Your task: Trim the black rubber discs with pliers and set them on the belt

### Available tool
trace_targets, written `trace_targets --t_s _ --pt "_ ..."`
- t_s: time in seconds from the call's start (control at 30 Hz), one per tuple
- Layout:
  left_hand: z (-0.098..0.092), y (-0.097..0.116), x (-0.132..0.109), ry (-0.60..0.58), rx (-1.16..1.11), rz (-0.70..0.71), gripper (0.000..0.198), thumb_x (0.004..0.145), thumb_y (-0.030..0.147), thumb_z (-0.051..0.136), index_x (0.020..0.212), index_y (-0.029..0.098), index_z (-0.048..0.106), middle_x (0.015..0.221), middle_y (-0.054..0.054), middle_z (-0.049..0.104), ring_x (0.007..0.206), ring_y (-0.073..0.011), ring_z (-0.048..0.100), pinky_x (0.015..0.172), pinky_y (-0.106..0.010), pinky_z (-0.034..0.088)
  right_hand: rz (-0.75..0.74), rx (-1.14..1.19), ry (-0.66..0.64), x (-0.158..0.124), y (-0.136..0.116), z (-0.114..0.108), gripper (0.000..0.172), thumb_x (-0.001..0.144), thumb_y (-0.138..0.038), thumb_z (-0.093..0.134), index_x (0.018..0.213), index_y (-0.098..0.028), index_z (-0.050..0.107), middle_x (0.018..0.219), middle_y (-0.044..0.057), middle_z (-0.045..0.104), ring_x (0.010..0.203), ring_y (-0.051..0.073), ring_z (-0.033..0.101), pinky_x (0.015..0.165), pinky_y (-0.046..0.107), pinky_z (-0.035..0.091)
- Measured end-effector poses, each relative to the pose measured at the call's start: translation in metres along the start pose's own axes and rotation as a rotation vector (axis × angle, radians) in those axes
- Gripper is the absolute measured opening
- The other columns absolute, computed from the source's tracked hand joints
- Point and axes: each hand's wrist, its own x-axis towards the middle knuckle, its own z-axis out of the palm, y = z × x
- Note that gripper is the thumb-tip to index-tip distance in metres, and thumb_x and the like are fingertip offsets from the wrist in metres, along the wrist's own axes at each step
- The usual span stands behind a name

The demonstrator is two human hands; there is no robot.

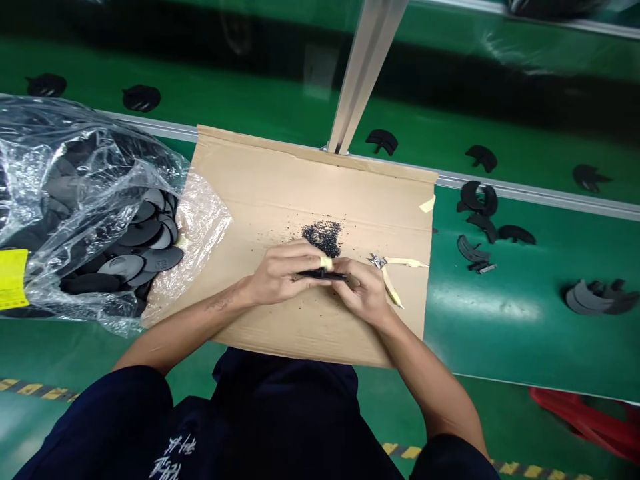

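Over the cardboard sheet, both my hands grip one thin, black plastic part, seen nearly edge-on. My left hand is closed on its left end, and my right hand is closed on its right end. A pale yellow wrap shows on a fingertip where the hands meet. Fingers hide much of the part. Just beyond them lies a heap of small black scraps. Nippers with pale yellow handles rest on the cardboard, right beside my right hand.
A clear plastic bag of dark oval pieces spills onto the cardboard's left side. Curved black parts lie on the green table at right. An upright metal post stands behind the cardboard. Something red is at lower right.
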Motion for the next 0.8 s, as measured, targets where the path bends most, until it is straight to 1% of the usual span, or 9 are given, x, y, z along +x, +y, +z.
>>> trace_targets --t_s 0.07,0.13,0.2,0.33,0.43,0.53,0.63,0.7,0.8 --pt "0.0 0.001 -0.001 0.023 0.011 -0.015 0.013 0.091 0.02 0.076 0.103 0.019 0.071 0.09 -0.005 0.075 0.078 -0.0141 0.069 0.072 -0.028 0.056 0.019 0.012 -0.011 -0.001 -0.001 -0.001 0.006 0.098 -0.021 0.063 0.093 -0.021 0.065 0.094 0.006 0.079 0.082 0.016 0.077 0.069 0.025 0.061" --pt "0.0 0.001 -0.001 0.02 0.015 -0.017 0.013 0.093 0.021 0.073 0.106 0.019 0.071 0.091 -0.005 0.075 0.079 -0.0146 0.069 0.072 -0.029 0.056 0.04 0.006 -0.013 -0.002 -0.001 -0.001 0.007 0.098 -0.023 0.063 0.092 -0.02 0.066 0.094 0.007 0.079 0.083 0.017 0.077 0.071 0.026 0.062" --pt "-0.001 -0.001 -0.001 -0.015 0.007 -0.021 0.015 0.096 0.025 0.07 0.11 0.02 0.071 0.093 -0.006 0.075 0.082 -0.0156 0.069 0.074 -0.031 0.056 0.054 0.0 -0.005 -0.004 -0.001 0.0 0.009 0.098 -0.024 0.063 0.09 -0.02 0.067 0.093 0.007 0.079 0.083 0.018 0.077 0.071 0.028 0.062" --pt "-0.001 -0.004 -0.001 -0.091 -0.009 -0.054 0.025 0.096 0.035 0.07 0.116 0.02 0.07 0.097 -0.008 0.075 0.089 -0.0178 0.069 0.08 -0.033 0.057 0.08 0.03 0.027 -0.003 -0.001 0.002 0.013 0.098 -0.028 0.065 0.088 -0.02 0.068 0.086 0.005 0.078 0.076 0.017 0.075 0.069 0.027 0.061" --pt "0.001 -0.003 -0.004 -0.041 -0.015 -0.126 0.024 0.096 0.034 0.071 0.115 0.019 0.07 0.098 -0.007 0.075 0.091 -0.0172 0.071 0.08 -0.03 0.057 0.122 -0.013 0.031 0.002 -0.002 -0.002 0.014 0.098 -0.035 0.067 0.097 -0.022 0.071 0.093 0.005 0.078 0.083 0.019 0.075 0.076 0.031 0.062" --pt "0.002 -0.004 -0.006 0.074 -0.04 -0.347 0.029 0.091 0.04 0.075 0.109 0.018 0.07 0.097 -0.006 0.076 0.088 -0.0169 0.072 0.079 -0.028 0.057 0.173 -0.169 -0.035 0.01 -0.004 -0.02 0.03 0.095 -0.045 0.068 0.118 -0.025 0.069 0.114 0.008 0.076 0.106 0.024 0.072 0.094 0.042 0.061" --pt "-0.001 -0.008 -0.003 0.159 -0.127 -0.592 0.038 0.089 0.052 0.073 0.1 0.016 0.069 0.093 -0.005 0.075 0.086 -0.0179 0.071 0.079 -0.028 0.057 0.234 -0.435 -0.191 0.007 -0.01 -0.05 0.05 0.093 -0.055 0.066 0.136 -0.028 0.06 0.141 0.013 0.062 0.132 0.033 0.058 0.106 0.056 0.053" --pt "-0.003 -0.013 0.001 0.176 -0.199 -0.677 0.044 0.088 0.058 0.071 0.098 0.015 0.069 0.094 -0.006 0.075 0.089 -0.0195 0.071 0.083 -0.03 0.057 0.291 -0.66 -0.296 -0.005 -0.014 -0.069 0.058 0.093 -0.058 0.064 0.143 -0.028 0.054 0.15 0.016 0.054 0.138 0.039 0.05 0.106 0.062 0.049" --pt "-0.005 -0.019 0.004 0.187 -0.299 -0.741 0.049 0.085 0.061 0.072 0.102 0.015 0.07 0.102 -0.008 0.076 0.096 -0.0215 0.071 0.088 -0.032 0.057 0.354 -0.92 -0.373 -0.029 -0.016 -0.089 0.062 0.095 -0.056 0.06 0.146 -0.022 0.05 0.145 0.021 0.053 0.135 0.043 0.049 0.102 0.06 0.049"
